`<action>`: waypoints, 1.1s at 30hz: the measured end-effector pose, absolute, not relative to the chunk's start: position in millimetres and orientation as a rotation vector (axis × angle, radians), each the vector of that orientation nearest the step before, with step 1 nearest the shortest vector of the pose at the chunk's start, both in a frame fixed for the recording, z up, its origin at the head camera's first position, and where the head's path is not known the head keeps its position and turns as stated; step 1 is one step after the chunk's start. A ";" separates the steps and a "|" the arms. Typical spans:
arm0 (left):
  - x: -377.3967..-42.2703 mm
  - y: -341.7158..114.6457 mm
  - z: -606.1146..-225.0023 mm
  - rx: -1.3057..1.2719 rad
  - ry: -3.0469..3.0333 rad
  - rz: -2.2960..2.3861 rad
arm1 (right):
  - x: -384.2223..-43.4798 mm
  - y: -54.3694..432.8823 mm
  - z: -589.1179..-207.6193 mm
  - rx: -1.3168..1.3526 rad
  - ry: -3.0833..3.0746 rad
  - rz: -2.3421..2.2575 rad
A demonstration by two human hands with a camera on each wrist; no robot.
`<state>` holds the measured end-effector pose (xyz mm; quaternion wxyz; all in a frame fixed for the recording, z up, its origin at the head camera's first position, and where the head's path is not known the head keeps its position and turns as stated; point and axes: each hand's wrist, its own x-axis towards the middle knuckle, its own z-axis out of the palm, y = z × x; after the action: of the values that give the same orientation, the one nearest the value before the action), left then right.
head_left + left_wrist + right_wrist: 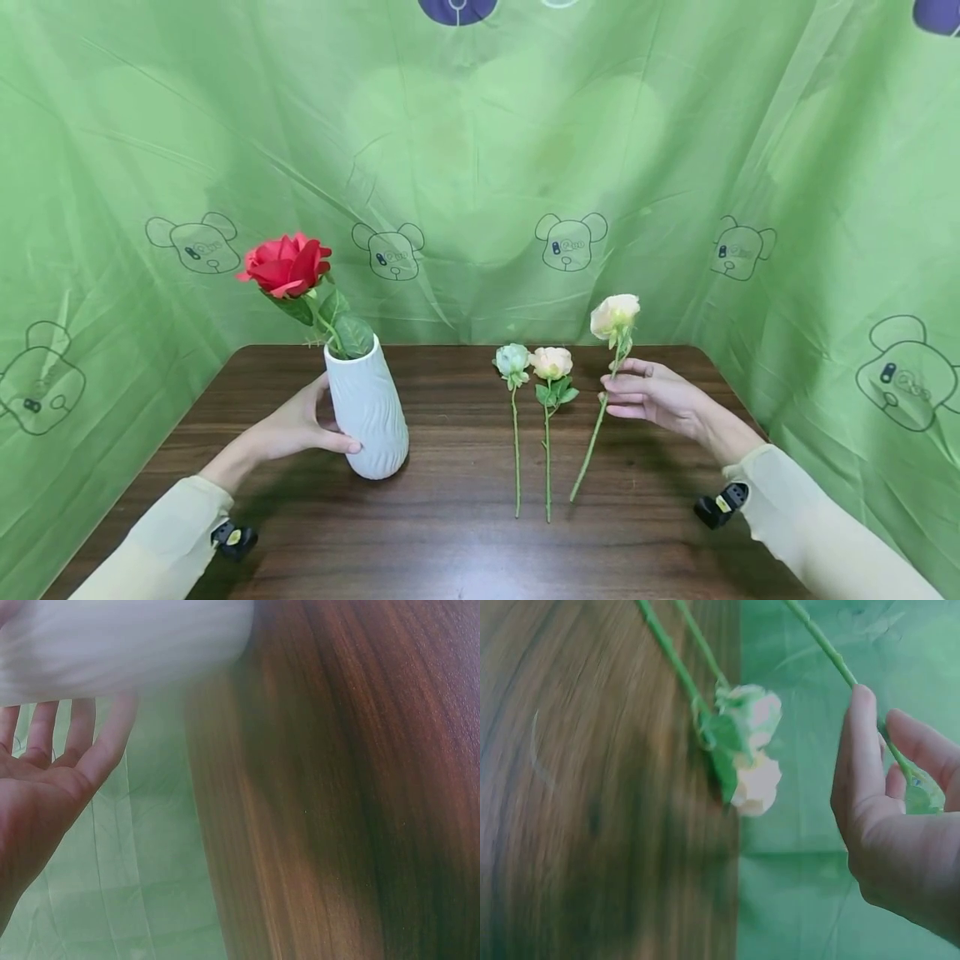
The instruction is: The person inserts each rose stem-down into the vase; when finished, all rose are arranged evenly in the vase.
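My left hand (pixel 296 423) grips a white ridged vase (pixel 369 421), thumb across its front and fingers behind it. The vase leans slightly to the left. A red rose (pixel 287 265) with green leaves stands in its mouth, tilted left. On the right, my right hand (pixel 663 402) pinches the thin green stem of a cream rose (pixel 615 317) just under the bloom. That stem slants down and left. In the right wrist view the stem (pixel 825 645) passes between thumb and fingers. The left wrist view shows the vase (pixel 127 645) over the fingers (pixel 112 742).
To the left of the cream rose, a pale blue-green flower (pixel 513 363) and a peach flower (pixel 551 363) lie side by side on the brown wooden table (pixel 450 517), stems toward me. Behind the table hangs a green cloth (pixel 480 167) with bear drawings.
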<state>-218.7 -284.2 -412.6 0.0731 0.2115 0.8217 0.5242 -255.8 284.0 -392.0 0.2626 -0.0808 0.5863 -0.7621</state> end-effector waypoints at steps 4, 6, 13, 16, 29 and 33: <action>-218.7 -284.4 -413.3 0.638 2.464 1.580 | -252.1 272.2 -381.6 -0.259 1.566 -2.120; -218.8 -284.4 -413.5 0.638 2.459 1.580 | -249.4 265.2 -374.4 -0.261 1.586 -2.137; -221.3 -284.3 -414.3 0.644 2.458 1.574 | -240.5 243.3 -351.5 -0.332 1.536 -2.199; -221.6 -285.5 -414.9 0.647 2.473 1.565 | -238.1 234.2 -345.0 -0.376 1.502 -2.205; -220.3 -281.5 -412.5 0.655 2.433 1.596 | -235.2 197.5 -307.4 -0.381 1.537 -2.204; -219.4 -283.9 -412.8 0.635 2.460 1.567 | -236.7 186.8 -296.6 -0.406 1.574 -2.190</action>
<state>-219.4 -283.9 -412.8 0.0780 0.2121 0.8216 0.5233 -236.7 186.8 -296.6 0.2056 -0.1457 0.5647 -0.7859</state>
